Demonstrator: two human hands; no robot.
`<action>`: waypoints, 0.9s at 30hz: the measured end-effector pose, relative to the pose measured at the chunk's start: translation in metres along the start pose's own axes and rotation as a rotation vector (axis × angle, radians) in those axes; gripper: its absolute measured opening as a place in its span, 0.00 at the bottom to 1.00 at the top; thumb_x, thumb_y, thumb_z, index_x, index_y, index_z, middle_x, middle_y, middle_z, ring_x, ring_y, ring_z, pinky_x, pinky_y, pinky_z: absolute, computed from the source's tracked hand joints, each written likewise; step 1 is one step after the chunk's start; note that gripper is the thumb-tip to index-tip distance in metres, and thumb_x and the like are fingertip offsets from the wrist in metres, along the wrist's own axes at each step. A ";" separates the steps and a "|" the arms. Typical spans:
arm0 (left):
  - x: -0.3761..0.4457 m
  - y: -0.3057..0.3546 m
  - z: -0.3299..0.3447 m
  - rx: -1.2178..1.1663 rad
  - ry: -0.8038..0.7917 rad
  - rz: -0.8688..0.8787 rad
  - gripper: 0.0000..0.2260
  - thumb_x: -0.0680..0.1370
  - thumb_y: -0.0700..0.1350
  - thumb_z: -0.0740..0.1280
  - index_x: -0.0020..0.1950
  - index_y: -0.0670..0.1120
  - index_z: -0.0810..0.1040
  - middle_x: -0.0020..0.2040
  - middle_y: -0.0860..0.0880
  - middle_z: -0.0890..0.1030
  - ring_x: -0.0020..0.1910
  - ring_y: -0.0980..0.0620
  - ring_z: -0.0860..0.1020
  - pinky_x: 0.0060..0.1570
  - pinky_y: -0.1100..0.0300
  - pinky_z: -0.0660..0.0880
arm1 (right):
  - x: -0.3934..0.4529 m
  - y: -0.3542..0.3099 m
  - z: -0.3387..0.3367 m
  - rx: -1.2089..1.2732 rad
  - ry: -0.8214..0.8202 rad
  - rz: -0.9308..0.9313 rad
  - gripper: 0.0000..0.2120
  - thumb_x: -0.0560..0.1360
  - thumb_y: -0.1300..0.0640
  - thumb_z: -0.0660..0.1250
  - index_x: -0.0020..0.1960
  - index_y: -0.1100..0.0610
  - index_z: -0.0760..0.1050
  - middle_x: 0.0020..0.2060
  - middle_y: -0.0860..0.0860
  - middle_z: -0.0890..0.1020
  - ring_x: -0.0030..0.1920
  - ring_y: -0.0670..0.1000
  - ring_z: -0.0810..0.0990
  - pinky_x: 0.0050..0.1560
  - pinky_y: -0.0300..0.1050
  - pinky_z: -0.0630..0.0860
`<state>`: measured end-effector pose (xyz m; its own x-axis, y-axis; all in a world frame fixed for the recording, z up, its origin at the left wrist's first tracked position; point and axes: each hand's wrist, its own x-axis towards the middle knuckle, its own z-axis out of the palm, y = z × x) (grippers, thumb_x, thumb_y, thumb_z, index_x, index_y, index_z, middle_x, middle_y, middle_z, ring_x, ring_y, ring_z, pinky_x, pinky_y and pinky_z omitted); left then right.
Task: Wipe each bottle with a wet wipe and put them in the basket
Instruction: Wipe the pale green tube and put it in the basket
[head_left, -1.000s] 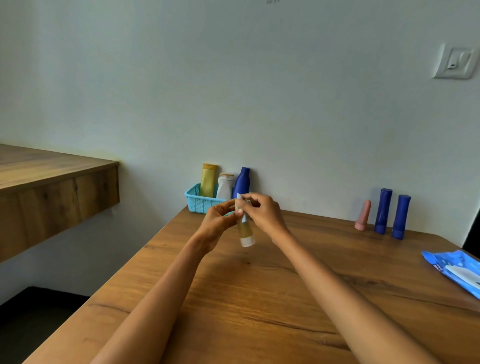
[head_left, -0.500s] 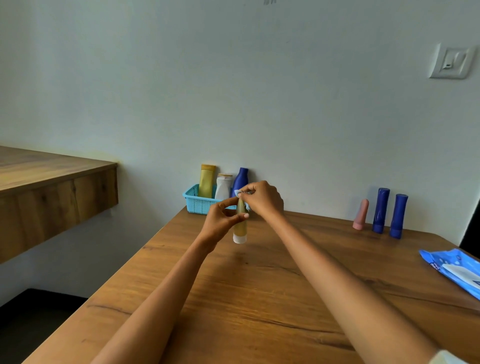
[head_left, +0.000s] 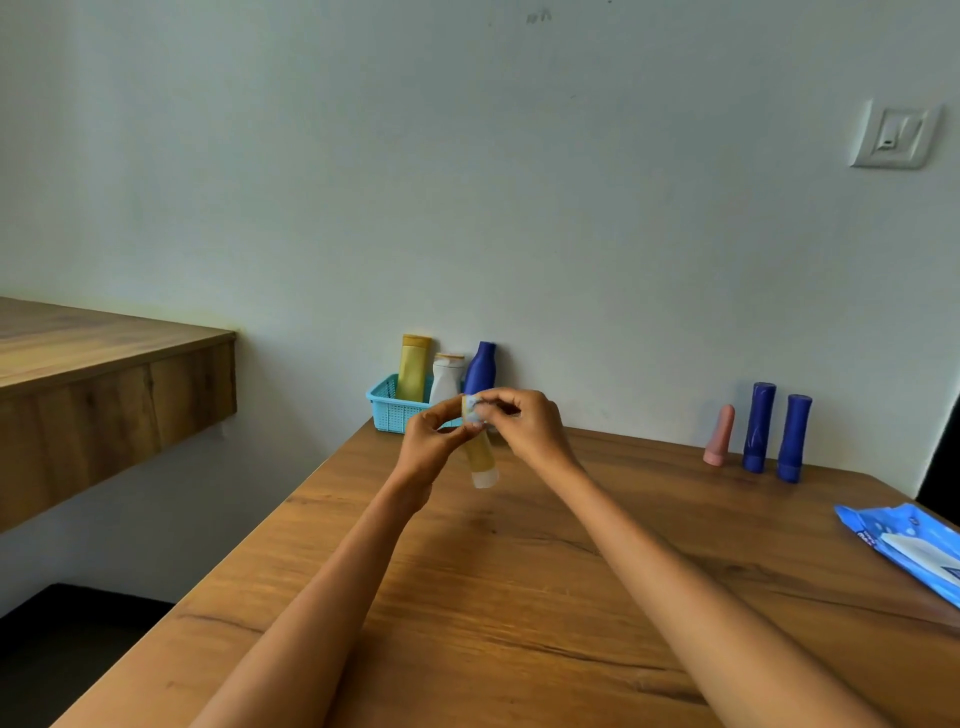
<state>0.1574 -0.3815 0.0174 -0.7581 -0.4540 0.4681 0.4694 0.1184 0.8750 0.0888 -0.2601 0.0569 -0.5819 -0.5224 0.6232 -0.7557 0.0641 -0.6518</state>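
A small yellow bottle (head_left: 481, 457) with a white cap pointing down hangs above the table in front of the basket. My left hand (head_left: 431, 441) grips its upper part. My right hand (head_left: 524, 428) pinches a white wet wipe (head_left: 474, 408) against the bottle's top end. The turquoise basket (head_left: 390, 410) stands at the table's far left by the wall with a yellow bottle (head_left: 413, 368), a white bottle (head_left: 447, 378) and a dark blue bottle (head_left: 480, 366) in it. A pink bottle (head_left: 720, 435) and two blue bottles (head_left: 758, 427) (head_left: 793, 437) stand at the far right.
A blue pack of wet wipes (head_left: 906, 545) lies at the table's right edge. The wooden table (head_left: 519, 597) ends in a drop on its left side. A wooden shelf (head_left: 104, 374) juts from the wall at the left. A wall switch (head_left: 892, 135) is high on the right.
The wipe in my right hand has stayed at the bottle's top end while the bottle tilted slightly. Both hands stay in front of the basket.
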 end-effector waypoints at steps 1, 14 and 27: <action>0.000 0.000 -0.001 -0.086 -0.033 -0.036 0.15 0.70 0.44 0.72 0.56 0.49 0.80 0.51 0.49 0.84 0.52 0.54 0.81 0.51 0.61 0.78 | 0.002 0.001 -0.002 0.055 0.048 0.021 0.09 0.74 0.56 0.69 0.53 0.54 0.81 0.47 0.50 0.84 0.46 0.44 0.81 0.46 0.34 0.77; 0.002 -0.003 -0.014 -0.499 -0.073 -0.081 0.28 0.61 0.48 0.80 0.58 0.42 0.79 0.52 0.45 0.84 0.49 0.50 0.83 0.49 0.57 0.80 | -0.019 0.009 -0.003 -0.130 -0.046 -0.320 0.10 0.73 0.67 0.68 0.52 0.58 0.81 0.50 0.53 0.82 0.50 0.46 0.79 0.51 0.36 0.76; 0.001 -0.003 -0.011 -0.437 -0.094 -0.118 0.16 0.72 0.40 0.66 0.61 0.44 0.76 0.52 0.46 0.84 0.51 0.50 0.82 0.49 0.58 0.80 | 0.001 0.000 0.001 -0.096 -0.039 -0.025 0.10 0.77 0.61 0.62 0.54 0.54 0.79 0.50 0.52 0.81 0.46 0.46 0.77 0.44 0.36 0.74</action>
<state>0.1602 -0.3915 0.0138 -0.8462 -0.3572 0.3954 0.5089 -0.3221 0.7983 0.0883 -0.2613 0.0570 -0.5517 -0.5574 0.6204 -0.7963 0.1309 -0.5906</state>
